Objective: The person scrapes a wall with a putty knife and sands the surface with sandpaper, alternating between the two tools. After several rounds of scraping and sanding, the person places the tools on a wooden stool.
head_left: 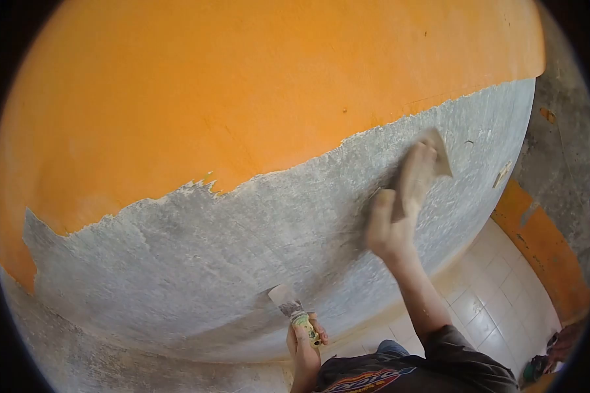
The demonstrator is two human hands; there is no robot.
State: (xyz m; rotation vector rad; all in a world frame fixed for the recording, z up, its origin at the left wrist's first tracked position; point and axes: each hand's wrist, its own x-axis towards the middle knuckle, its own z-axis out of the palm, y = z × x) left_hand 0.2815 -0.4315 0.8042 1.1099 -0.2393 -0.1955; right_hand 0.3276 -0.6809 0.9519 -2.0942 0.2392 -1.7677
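Observation:
A wall stands in front of me, with orange paint [242, 92] above and a bare grey, scuffed surface [196, 262] below a ragged edge. My right hand [406, 196] is closed on a wide flat scraper [442, 154], smeared by motion, whose blade lies against the grey part just under the paint edge. Low in the view, near my body, my left hand [306, 335] grips a putty knife [284, 298] by its pale, stained handle. That knife's blade points up toward the wall, and its handle shows between the fingers.
White floor tiles [485, 301] run along the wall's foot at the lower right. Another wall [557, 150] at the right edge is grey with an orange band [537, 242]. A dark bundle [549, 354], unclear in kind, lies in the lower right corner.

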